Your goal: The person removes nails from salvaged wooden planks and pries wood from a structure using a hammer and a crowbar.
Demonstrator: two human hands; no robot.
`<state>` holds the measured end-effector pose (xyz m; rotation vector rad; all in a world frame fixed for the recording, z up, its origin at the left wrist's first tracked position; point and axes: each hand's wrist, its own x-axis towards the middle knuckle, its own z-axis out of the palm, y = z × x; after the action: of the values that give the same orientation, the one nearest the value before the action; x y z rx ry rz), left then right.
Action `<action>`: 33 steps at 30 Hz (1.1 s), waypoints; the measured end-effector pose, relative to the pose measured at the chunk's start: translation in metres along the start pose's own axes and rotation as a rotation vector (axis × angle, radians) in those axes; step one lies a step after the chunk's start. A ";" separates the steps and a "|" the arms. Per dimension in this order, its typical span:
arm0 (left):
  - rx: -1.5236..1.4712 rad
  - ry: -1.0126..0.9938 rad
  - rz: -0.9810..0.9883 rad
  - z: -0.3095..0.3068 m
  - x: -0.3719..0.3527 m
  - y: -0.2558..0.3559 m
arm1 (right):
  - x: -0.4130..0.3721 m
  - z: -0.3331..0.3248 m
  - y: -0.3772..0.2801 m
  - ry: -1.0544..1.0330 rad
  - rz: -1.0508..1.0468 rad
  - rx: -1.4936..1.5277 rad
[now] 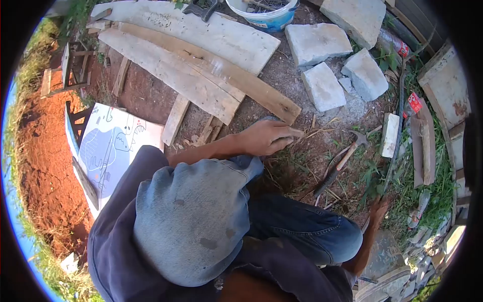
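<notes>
My left hand (271, 137) is low over the ground, just below the end of a brown wooden plank (266, 95). Its fingers are curled together, and whatever may be between them is too small to name. To its right, a claw hammer (343, 162) with a black grip lies on the dirt and grass. My right hand (378, 207) reaches down to the grass at the right, near the lower end of a long dark bar (395, 146). The fingers of that hand are small and partly hidden, so their grip does not show.
Pale stone blocks (324, 86) sit beyond my left hand, below a white-blue bucket (264, 20) of scraps. Wide boards (171, 70) and a handsaw (201, 7) lie at upper left. A printed panel (113, 146) leans at left. A white block (390, 135) and wood pieces (423, 143) are at right.
</notes>
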<state>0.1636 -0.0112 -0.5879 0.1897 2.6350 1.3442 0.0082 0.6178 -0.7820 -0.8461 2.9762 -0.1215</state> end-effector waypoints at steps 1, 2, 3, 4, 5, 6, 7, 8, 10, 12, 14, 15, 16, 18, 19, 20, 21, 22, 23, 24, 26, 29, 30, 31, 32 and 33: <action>-0.008 0.089 0.025 -0.003 0.001 -0.005 | 0.000 -0.015 -0.014 0.106 -0.227 -0.063; 0.009 0.099 0.013 -0.006 0.000 -0.005 | -0.002 -0.025 -0.031 0.184 -0.281 -0.132; -0.014 0.154 0.032 -0.009 0.001 -0.005 | -0.001 -0.041 -0.055 0.266 -0.331 -0.210; -0.039 0.210 0.063 -0.012 0.004 -0.006 | 0.001 -0.056 -0.077 0.284 -0.337 -0.212; -0.063 0.208 0.061 -0.014 0.005 -0.007 | 0.001 -0.072 -0.099 0.108 0.128 0.186; -0.060 0.215 0.073 -0.016 0.007 -0.007 | -0.001 -0.085 -0.119 -0.082 0.592 0.583; -0.079 0.202 0.046 -0.019 0.008 -0.006 | -0.007 -0.097 -0.139 -0.075 0.593 0.582; -0.098 0.186 0.016 -0.021 0.006 -0.005 | -0.013 -0.107 -0.160 -0.048 0.692 0.672; -0.105 0.218 0.059 -0.022 0.007 -0.010 | -0.018 -0.112 -0.182 -0.007 0.781 0.762; -0.131 0.237 0.096 -0.020 0.003 -0.010 | -0.045 -0.113 -0.193 0.218 0.960 0.991; -0.038 0.271 0.106 -0.022 0.005 -0.007 | -0.047 -0.140 -0.218 0.254 0.875 0.979; -0.060 0.253 0.092 -0.023 0.012 -0.005 | -0.050 -0.161 -0.233 0.313 0.900 0.935; -0.107 0.209 0.100 -0.021 0.019 -0.003 | -0.048 -0.180 -0.249 0.420 0.824 0.912; -0.141 0.134 0.132 -0.023 0.049 0.008 | -0.055 -0.218 -0.262 0.361 0.918 0.731; -0.122 0.081 0.133 -0.021 0.066 0.015 | -0.060 -0.233 -0.266 0.369 0.925 0.690; -0.147 0.052 0.183 -0.017 0.089 0.025 | -0.073 -0.235 -0.264 0.407 0.960 0.749; -0.002 0.001 0.304 -0.017 0.118 0.032 | -0.077 -0.247 -0.270 0.448 0.953 0.720; 0.151 -0.039 0.414 -0.017 0.147 0.036 | -0.079 -0.257 -0.277 0.480 0.938 0.698; 0.205 -0.094 0.440 -0.011 0.180 0.042 | -0.086 -0.260 -0.280 0.494 0.940 0.685; 0.261 -0.153 0.464 -0.001 0.217 0.050 | -0.097 -0.261 -0.286 0.554 0.962 0.706; 0.432 -0.212 0.652 0.037 0.287 0.048 | -0.108 -0.269 -0.298 0.611 0.998 0.717; 0.715 -0.171 0.874 0.110 0.361 0.022 | -0.116 -0.290 -0.318 0.686 1.062 0.637; 0.775 -0.208 0.856 0.129 0.375 0.017 | -0.120 -0.294 -0.324 0.701 1.121 0.687; 0.832 -0.240 0.843 0.146 0.388 0.016 | -0.113 -0.306 -0.331 0.689 1.096 0.567; 0.816 -0.243 0.869 0.161 0.401 0.011 | -0.118 -0.305 -0.331 0.700 1.116 0.545; 0.810 -0.352 0.791 0.172 0.410 0.006 | -0.134 -0.303 -0.334 0.678 1.141 0.499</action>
<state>-0.1992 0.2070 -0.7227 1.5185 2.6809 0.1820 0.2768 0.4246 -0.4483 1.1327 3.1460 -1.1688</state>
